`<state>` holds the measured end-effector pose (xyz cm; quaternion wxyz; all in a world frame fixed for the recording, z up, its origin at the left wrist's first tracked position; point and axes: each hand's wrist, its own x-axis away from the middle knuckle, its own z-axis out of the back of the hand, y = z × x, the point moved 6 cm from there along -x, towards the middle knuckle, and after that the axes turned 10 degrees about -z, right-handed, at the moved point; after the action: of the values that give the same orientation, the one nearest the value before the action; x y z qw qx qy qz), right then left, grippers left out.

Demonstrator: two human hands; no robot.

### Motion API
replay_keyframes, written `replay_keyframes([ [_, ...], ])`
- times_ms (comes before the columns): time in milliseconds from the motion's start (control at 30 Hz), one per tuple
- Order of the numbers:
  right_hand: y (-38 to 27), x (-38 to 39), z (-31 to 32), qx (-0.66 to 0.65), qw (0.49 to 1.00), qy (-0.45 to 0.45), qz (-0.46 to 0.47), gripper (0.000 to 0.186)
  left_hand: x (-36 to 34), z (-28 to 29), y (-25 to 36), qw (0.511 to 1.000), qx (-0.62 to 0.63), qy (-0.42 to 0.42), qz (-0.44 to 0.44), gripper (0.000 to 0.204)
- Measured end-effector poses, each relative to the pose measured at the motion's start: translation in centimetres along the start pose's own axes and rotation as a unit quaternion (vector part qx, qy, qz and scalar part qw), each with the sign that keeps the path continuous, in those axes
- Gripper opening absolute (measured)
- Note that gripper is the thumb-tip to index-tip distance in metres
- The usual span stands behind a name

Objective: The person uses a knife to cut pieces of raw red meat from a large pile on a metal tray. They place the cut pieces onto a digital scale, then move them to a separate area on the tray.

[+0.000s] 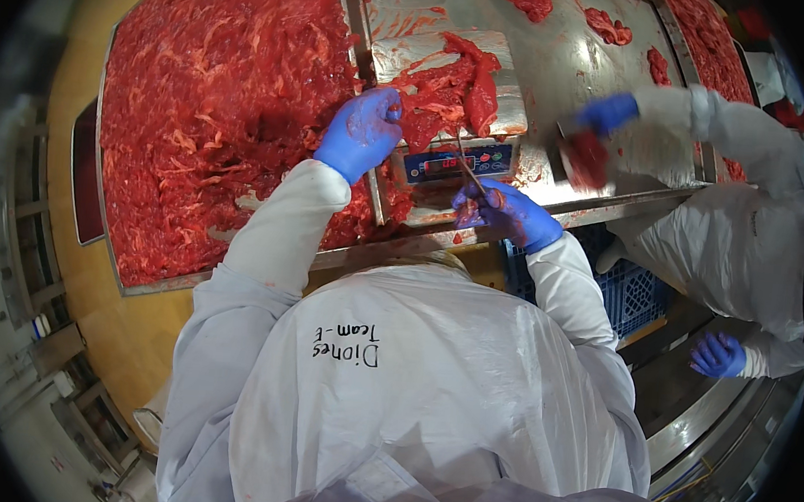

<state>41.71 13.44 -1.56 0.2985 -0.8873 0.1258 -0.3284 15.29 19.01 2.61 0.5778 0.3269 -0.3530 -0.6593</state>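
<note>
Your white apron fills the lower middle of the frame. Above it, your right grip is closed around a knife, blade pointing up toward the meat strips on the scale, upper centre. Your left grip curls at the strips' left side; whether it pinches them, I cannot tell. Should the handle twist in slick fingers, the blade could catch your left hand nearby. Strips drooping at the near edge could slip onto the display. Farther right, a co-worker's blurred gloved hand could bump the scale and jolt your cut.
</note>
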Motion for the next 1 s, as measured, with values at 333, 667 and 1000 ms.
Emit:
replay_keyframes([
  [333, -1.7, -4.0, -0.3, 0.081, 0.994, 0.049, -0.062, 0.034, 1.8, 0.3, -0.3, 0.997, -0.03, -0.07, 0.028, 0.013],
  [667, -3.7, -6.8, -2.1, 0.122, 0.989, 0.081, -0.03, 0.023, 6.4, -1.2, -1.0, 0.977, 0.053, -0.195, -0.069, 0.012],
  [1000, 0.1, 1.9, 3.6, 0.153, 0.983, 0.067, -0.078, 0.036, 13.6, 13.1, -10.9, 0.947, -0.317, -0.002, 0.051, 0.032],
])
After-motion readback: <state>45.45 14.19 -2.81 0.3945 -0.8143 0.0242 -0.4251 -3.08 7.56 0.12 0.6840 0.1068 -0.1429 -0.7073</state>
